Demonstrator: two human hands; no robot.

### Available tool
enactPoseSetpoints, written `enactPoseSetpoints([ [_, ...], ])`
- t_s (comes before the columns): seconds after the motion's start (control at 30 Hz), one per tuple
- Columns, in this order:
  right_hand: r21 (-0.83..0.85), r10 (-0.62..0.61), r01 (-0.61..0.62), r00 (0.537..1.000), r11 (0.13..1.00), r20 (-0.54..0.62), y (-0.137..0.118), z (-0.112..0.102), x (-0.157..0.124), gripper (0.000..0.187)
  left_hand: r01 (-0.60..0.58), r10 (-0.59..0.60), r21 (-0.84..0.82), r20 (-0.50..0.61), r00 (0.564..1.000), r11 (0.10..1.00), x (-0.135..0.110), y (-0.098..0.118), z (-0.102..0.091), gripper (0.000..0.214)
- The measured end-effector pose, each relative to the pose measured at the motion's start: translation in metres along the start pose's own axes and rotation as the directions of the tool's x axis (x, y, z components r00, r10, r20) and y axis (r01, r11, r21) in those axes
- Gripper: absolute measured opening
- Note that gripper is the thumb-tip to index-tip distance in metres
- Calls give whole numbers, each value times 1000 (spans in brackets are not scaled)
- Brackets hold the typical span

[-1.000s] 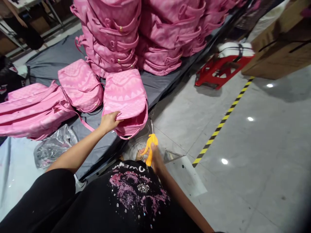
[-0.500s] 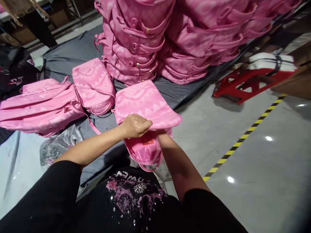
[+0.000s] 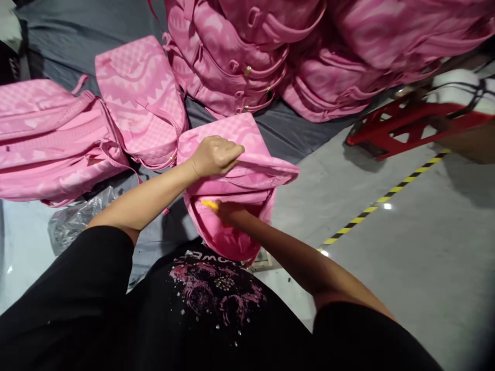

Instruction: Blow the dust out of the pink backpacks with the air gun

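A pink patterned backpack [image 3: 266, 201] lies open in front of me, its lifted front panel tilted up. My left hand [image 3: 218, 156] is closed around the edge of that panel and holds it raised. Inside the opening, my right hand [image 3: 228, 210] is closed on a small bright yellow object [image 3: 210, 205] whose kind I cannot make out. The right fingers are in shadow, close to the lining. A second pink backpack [image 3: 137, 95] lies flat just to the left, with another pink backpack [image 3: 50, 154] on its side beyond it.
Stacked pink backpacks [image 3: 240, 56] rise at the back on a dark grey sheet [image 3: 58, 31]. A crumpled clear plastic bag [image 3: 73, 219] lies at the left. A red plastic frame [image 3: 410, 129] stands on the floor at right, near yellow-black tape [image 3: 386, 197].
My left hand has raised the panel, so the bag's inside shows more. My right hand, hidden under the panel before, has moved left into sight with the yellow object. The view has shifted.
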State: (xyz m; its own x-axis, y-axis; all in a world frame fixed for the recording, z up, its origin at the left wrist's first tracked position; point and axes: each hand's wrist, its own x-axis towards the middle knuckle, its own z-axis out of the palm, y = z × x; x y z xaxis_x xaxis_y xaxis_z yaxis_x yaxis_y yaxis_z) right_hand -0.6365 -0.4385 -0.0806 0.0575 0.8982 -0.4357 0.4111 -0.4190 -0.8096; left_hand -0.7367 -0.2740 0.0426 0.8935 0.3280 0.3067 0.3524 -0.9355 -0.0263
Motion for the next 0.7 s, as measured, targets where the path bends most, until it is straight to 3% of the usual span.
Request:
enactPoseSetpoints([
  [0.07, -287, -58, 105, 984, 952, 165, 12, -10, -33, 16, 75, -76, -18, -15, 997, 997, 1, -4, -1, 31],
  [0.13, -568, -17, 158, 969, 808, 246, 22, -30, -63, 18, 131, -132, -33, -42, 990, 991, 2, -4, -2, 31],
  [0.17, -664, 23, 128, 977, 737, 214, 23, -42, -72, 20, 155, -157, -40, -51, 986, 987, 2, -2, -3, 31],
  [0.23, -742, 77, -35, 997, 669, 23, 16, -65, -70, 31, 193, -197, -61, -53, 979, 979, 3, 6, -7, 32],
  [0.33, -710, 66, -267, 952, 652, -298, -6, -90, -31, 46, 263, -269, -104, -46, 962, 959, 4, 18, -16, 34],
  [0.43, -562, 156, -434, 867, 704, -474, -14, -107, -3, 39, 379, -389, -135, -49, 920, 915, 5, 23, -18, 33],
  [0.5, -424, 293, -504, 832, 752, -470, -4, -112, -13, 32, 471, -484, -158, -56, 873, 868, 7, 21, -11, 33],
  [0.6, -250, 467, -550, 823, 797, -324, 17, -102, -56, 26, 565, -596, -222, -102, 797, 794, 11, 14, 4, 31],
  [0.7, -48, 488, -501, 857, 864, -168, 33, -77, -79, 44, 551, -597, -264, -142, 789, 791, 16, 12, 12, 28],
])
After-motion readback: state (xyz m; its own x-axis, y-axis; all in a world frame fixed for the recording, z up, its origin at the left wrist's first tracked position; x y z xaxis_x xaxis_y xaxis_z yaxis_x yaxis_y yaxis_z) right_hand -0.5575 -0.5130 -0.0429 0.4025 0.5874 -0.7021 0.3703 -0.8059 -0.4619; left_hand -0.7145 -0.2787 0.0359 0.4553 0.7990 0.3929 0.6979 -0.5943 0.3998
